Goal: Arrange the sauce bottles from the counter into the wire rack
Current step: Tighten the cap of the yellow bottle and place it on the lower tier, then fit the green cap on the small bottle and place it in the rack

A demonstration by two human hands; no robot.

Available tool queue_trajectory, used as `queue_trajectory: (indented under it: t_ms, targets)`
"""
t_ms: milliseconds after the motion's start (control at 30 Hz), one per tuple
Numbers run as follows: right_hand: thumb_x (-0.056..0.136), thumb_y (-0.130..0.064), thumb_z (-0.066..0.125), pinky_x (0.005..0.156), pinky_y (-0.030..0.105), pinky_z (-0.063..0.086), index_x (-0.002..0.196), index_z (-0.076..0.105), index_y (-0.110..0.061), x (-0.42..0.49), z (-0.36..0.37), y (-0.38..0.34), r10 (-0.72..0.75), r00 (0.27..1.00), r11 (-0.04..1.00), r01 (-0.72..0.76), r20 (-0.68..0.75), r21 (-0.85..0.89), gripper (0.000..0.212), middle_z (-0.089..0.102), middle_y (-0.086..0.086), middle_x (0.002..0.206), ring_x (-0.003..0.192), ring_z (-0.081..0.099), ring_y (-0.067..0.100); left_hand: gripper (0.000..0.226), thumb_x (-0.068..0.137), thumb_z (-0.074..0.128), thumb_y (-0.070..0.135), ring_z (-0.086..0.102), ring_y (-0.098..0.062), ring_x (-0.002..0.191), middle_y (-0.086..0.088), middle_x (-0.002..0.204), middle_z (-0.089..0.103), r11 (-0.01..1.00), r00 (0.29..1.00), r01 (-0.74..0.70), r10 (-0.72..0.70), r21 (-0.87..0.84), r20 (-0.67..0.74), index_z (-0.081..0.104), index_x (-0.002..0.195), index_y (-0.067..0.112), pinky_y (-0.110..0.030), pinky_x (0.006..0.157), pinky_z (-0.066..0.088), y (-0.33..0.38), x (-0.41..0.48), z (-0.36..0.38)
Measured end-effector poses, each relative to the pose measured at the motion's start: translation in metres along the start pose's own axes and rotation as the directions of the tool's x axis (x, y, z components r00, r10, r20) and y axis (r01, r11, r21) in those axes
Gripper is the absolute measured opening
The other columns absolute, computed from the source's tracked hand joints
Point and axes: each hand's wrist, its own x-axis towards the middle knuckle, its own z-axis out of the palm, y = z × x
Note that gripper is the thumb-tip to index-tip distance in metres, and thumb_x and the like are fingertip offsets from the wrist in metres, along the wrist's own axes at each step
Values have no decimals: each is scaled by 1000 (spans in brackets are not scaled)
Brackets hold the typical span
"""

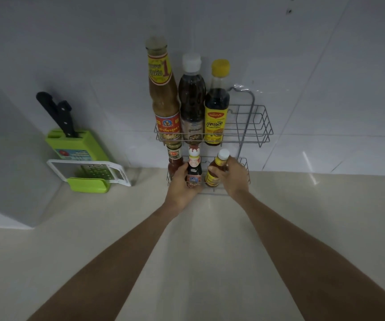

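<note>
Head view: left hand (182,184) fingers wrap the dark bottle (194,169); right hand (232,173) fingers grip the yellow-label bottle (214,172) at 3 o'clock. Both could tip over the wire rack (256,126) rail if released tilted.

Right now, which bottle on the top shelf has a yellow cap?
The right bottle, dark sauce with a yellow label. The middle bottle has a white cap; the left one is tallest.

— What sort of place is this?

— A home kitchen, by the look of it. A wire rack (256,126) on the white tiled wall (94,54) holds sauce bottles (192,100) in two tiers.

— Anything else?

— A green knife block (77,144) with black-handled knives (59,114) stands on the pale table (198,251), and a grater (94,173) leans just beside it.
</note>
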Motion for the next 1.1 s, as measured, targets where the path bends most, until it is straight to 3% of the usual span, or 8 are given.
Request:
queue_trajectory:
  t_ms: [133,300,567,667,733,833,967,1100]
  targets:
    - [78,-41,73,76,34,52,103,61,-9,13,5,-4,-15,991,997,24,130,-73,42,70,10,99,92,64,25,69,77,66,-13,50,-7,108,2,119,52,999,1000,14,-13,-51,15,38,138,5,4,70,43,3,-3,-1]
    - [82,-38,71,72,29,41,106,58,-5,17,11,-8,-19,978,988,50,207,-147,43,68,15,104,97,62,29,68,77,62,-18,54,3,95,0,115,52,999,999,-1,3,-54,38,39,137,4,0,74,46,4,-6,-2]
    - [89,-43,58,79,34,42,116,53,-6,14,16,-6,68,965,984,-23,253,-176,46,63,18,115,108,59,34,69,77,60,-21,53,-12,105,-1,115,52,997,997,-24,29,-69,65,37,137,2,-1,74,48,9,-9,-1]
    - [92,-33,55,87,36,43,126,47,-6,11,13,-9,122,949,985,-79,291,-156,44,60,18,124,116,55,36,68,78,60,-20,56,-7,99,4,112,53,999,998,-7,10,-51,68,37,135,9,0,73,47,7,-11,-3]
    - [94,-24,52,94,39,42,134,40,-5,7,6,-10,145,942,984,-107,302,-139,46,55,20,133,121,52,37,70,79,63,-14,53,-15,115,-1,125,52,1000,999,2,-3,9,52,35,140,6,-8,87,48,5,-13,-6]
    - [97,-20,48,106,40,36,146,28,-4,-5,-14,-8,156,949,984,-126,275,-122,56,41,19,148,134,41,36,73,79,64,-11,50,-17,120,-3,130,50,999,1000,18,-19,31,22,33,143,7,-26,103,41,3,-19,-5]
    - [94,-8,48,115,38,30,146,32,-8,-33,-59,7,64,977,998,-61,202,-20,54,38,11,151,140,36,27,70,79,59,-12,46,-13,123,3,131,49,1000,1000,13,-13,20,1,37,141,12,-26,105,35,-4,-32,14]
    - [92,-1,47,106,32,40,137,47,-13,-67,-122,39,21,998,1000,-22,56,9,47,51,5,140,130,47,21,70,81,58,-10,38,-7,125,7,134,43,999,995,15,-19,41,96,37,142,17,-24,104,30,-9,-53,51]
